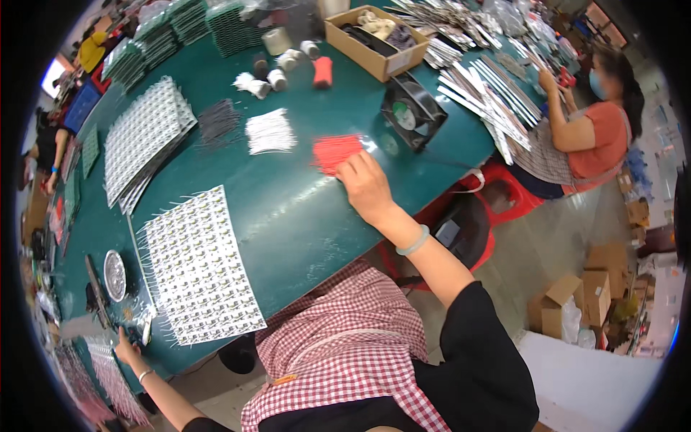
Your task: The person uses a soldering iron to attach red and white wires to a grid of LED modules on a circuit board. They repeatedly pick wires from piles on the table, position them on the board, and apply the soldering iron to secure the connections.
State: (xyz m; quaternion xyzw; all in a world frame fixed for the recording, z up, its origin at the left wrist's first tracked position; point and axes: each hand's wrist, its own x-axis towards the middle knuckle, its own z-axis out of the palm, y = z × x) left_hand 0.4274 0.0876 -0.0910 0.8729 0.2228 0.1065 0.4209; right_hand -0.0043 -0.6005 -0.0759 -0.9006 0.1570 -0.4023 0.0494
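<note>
**Right hand on red wires, left hand at counter edge**

My right hand (366, 186) lies flat on the green counter (302, 209), fingers spread, grip wide and holding nothing, fingertips touching the pile of red wires (333, 151). My left hand (127, 351) rests at the counter's near left edge; I cannot tell its grip. Just beside it sit a round metal dish (114, 274) and a white component panel (198, 266). Beyond the red wires lie white wires (270, 132), black wires (217, 121) and a black fan (412, 111). Farther off stands a cardboard box (374, 43). A co-worker (586, 133) sits at right.
</note>
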